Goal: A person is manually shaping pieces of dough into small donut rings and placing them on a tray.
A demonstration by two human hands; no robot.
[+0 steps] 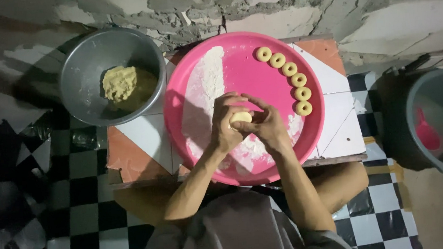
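Note:
Both hands meet over the middle of a round pink tray (237, 56). My left hand (225, 124) and my right hand (266, 124) are closed together around a small pale piece of dough (241, 117), which shows between the fingers. Several ring-shaped dough pieces (291, 79) lie in a curved row along the tray's right side. White flour (204, 89) is spread over the tray's left and lower part.
A grey metal bowl (85, 77) at the upper left holds a yellow lump of dough (122, 85). The tray rests on a low tiled board (139, 140) over a black-and-white checkered floor. A grey bucket (439, 119) with a pink scoop stands at the right. A rough wall lies behind.

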